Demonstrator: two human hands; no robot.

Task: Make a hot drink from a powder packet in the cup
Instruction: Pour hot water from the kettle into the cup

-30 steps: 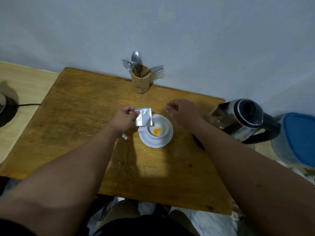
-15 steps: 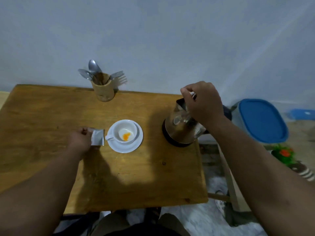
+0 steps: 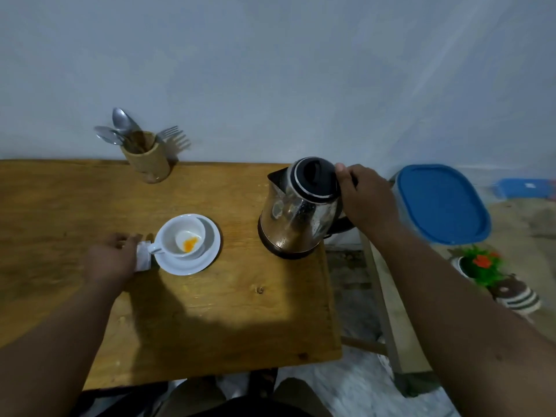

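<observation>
A white cup [image 3: 183,236] with orange powder at its bottom stands on a white saucer [image 3: 207,251] on the wooden table [image 3: 225,311]. My left hand [image 3: 109,260] rests on the table just left of the cup, fingers on the silver powder packet [image 3: 143,257]. A glass and steel electric kettle [image 3: 298,215] with a black lid stands near the table's right edge. My right hand [image 3: 365,200] is closed around the kettle's handle, which it hides.
A wooden holder [image 3: 149,159] with spoons and a fork stands at the back by the wall. A container with a blue lid [image 3: 442,203] is right of the table. A small potted plant [image 3: 481,266] sits on the floor.
The left hand brought the packet down from over the cup to the table beside it. The right hand moved to the kettle and gripped its handle. The view swung right.
</observation>
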